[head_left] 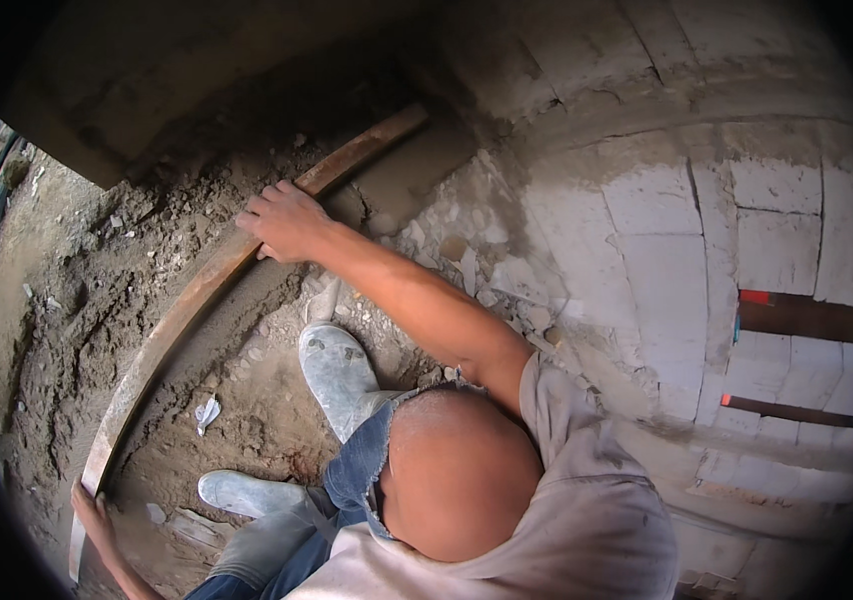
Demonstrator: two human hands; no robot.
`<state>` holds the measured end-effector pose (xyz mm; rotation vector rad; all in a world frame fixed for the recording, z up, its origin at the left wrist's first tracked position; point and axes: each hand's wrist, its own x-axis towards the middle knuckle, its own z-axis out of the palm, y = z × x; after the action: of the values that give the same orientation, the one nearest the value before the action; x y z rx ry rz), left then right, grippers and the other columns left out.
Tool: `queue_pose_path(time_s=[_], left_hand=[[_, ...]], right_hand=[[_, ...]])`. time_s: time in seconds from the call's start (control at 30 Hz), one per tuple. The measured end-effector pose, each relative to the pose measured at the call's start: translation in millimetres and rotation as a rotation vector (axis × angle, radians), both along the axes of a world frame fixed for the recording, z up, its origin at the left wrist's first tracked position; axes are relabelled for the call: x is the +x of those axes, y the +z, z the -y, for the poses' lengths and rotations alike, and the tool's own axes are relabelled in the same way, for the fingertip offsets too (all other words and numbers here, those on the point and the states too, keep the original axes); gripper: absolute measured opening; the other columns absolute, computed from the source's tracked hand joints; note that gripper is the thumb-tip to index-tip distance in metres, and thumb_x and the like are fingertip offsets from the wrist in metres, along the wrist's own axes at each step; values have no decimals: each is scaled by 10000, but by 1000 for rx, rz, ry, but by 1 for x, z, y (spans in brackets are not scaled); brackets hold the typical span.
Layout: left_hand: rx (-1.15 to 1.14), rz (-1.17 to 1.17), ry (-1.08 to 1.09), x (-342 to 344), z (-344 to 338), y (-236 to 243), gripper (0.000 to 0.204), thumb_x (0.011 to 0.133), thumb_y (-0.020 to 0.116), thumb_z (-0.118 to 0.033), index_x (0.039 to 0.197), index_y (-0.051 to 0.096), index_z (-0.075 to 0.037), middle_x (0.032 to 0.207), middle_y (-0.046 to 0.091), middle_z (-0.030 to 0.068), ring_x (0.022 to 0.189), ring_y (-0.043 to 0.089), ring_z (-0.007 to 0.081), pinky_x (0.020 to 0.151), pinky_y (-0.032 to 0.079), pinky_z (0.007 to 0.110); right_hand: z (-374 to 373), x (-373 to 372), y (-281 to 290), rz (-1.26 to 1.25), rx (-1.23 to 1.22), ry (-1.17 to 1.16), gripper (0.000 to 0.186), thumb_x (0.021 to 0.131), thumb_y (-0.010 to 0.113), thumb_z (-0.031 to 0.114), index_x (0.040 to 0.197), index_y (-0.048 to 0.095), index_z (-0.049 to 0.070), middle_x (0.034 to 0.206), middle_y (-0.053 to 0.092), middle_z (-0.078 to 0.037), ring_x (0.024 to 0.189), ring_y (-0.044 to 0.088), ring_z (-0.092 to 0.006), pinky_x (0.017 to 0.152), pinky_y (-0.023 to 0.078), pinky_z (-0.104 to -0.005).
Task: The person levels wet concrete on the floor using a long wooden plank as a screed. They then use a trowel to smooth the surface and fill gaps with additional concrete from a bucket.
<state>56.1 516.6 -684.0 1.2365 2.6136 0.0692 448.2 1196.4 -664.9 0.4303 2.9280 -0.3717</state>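
Note:
A long, narrow screed board (172, 325), brown and smeared with grey, lies across wet, lumpy mortar (57, 340) on the ground. It reaches from the lower left to the dark wall base at the upper middle. My right hand (285, 222) grips it past its middle, fingers curled over the top edge. Near the board's close end, my left hand (95, 512) is closed around it, with part of that hand cut off from sight by the board. Along the near side of the board the mortar looks smoother; rough, clumpy material heaps up on the far side.
My two pale, mud-coated boots (332, 370) stand behind the board, below a bare bent knee (457, 470) in torn jeans. Rubble and stone chips (477, 270) lie along a wall of pale blocks (657, 290) at the right. A scrap of white paper (208, 413) lies nearby.

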Motion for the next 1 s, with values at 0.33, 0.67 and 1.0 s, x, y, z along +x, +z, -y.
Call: queue_pose_path(time_s=[0.33,0.67,1.0], left_hand=[[-92,-58,-64,35,0,-12,543,870,707,-70,1378,528,-2,1302,588,247,1230,537,445,1065,429,498],[-195,-137,166,45,-91,70,431,832,644,-49,1259,588,-49,1224,652,162,1182,587,374,1019,479,463],[-217,-62,159,28,-74,48,458,823,737,-123,1251,597,-42,1215,655,164,1173,579,381,1003,476,460]], right_hand=[[-5,35,2,-26,-120,41,444,796,738,178,1229,674,106,1174,682,-118,1163,589,-340,1035,429,-498],[15,15,28,-165,13,79,497,765,787,210,1228,645,101,1171,665,-92,1080,575,-331,951,425,-466],[35,-15,8,-86,12,119,484,800,802,270,1230,655,101,1166,674,-77,1066,584,-331,954,440,-442]])
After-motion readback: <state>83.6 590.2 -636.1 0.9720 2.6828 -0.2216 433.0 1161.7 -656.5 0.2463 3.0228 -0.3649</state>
